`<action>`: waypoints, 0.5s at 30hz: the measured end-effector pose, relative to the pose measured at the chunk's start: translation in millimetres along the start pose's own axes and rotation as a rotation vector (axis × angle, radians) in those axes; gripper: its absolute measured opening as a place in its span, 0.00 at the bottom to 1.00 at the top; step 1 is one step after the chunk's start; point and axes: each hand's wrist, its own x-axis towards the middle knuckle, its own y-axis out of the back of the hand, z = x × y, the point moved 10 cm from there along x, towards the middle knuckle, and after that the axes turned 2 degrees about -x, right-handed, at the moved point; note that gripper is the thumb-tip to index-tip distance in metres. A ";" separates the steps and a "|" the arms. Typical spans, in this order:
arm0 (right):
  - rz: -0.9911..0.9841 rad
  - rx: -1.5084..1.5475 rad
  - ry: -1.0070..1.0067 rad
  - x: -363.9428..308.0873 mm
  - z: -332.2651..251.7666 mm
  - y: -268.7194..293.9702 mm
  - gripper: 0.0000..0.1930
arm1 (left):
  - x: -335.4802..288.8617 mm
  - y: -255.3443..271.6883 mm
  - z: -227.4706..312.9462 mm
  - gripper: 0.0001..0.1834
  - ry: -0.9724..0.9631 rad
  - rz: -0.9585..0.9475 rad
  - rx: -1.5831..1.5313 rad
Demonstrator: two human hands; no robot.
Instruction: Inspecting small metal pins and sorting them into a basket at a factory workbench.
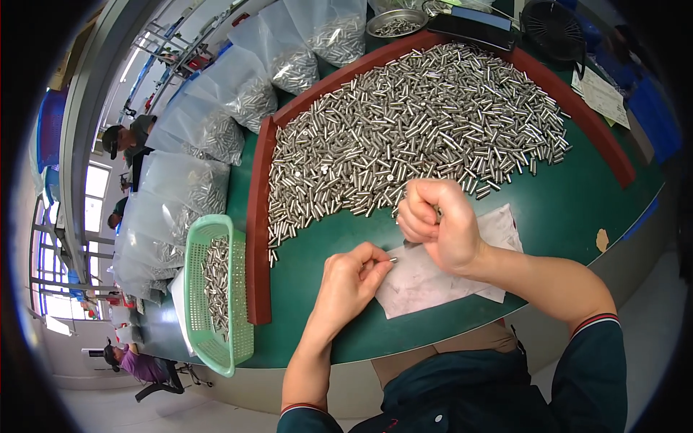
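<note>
Between the thumb and forefinger of my left hand (351, 280) a small shiny metal pin (393, 260) is pinched, its end sticking out to the right. My right hand (442, 225) is curled closed just to the right and a little farther away, over the near edge of the heap; whatever its fingers hold is hidden. Beneath both hands lies a smudged pale sheet of paper (404, 296) on the green table. Beyond them spreads a large heap of metal pins (404, 130), loose and lying in all directions.
A dark red wooden border (260, 231) frames the heap. To the left stand a light green plastic basket (242, 317) of pins and several clear bags (249, 90) of pins. At the back are a metal bowl (397, 25), a phone (473, 30) and a black fan (552, 29). Other people sit far left.
</note>
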 end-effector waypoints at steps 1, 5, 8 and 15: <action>-0.009 -0.010 -0.016 -2.6 4.6 -3.9 0.16 | -1.9 -2.8 0.8 0.04 -0.007 -0.005 0.024; -0.018 -0.048 -0.059 -10.7 14.2 -8.4 0.16 | -2.9 -3.6 0.2 0.05 0.017 -0.012 0.004; -0.002 -0.042 -0.068 -9.8 17.9 -6.1 0.16 | -2.4 -3.4 -0.3 0.04 0.037 -0.006 -0.020; 0.014 -0.028 -0.064 -11.7 19.5 -6.7 0.17 | -2.2 -3.3 0.4 0.04 0.019 -0.009 0.010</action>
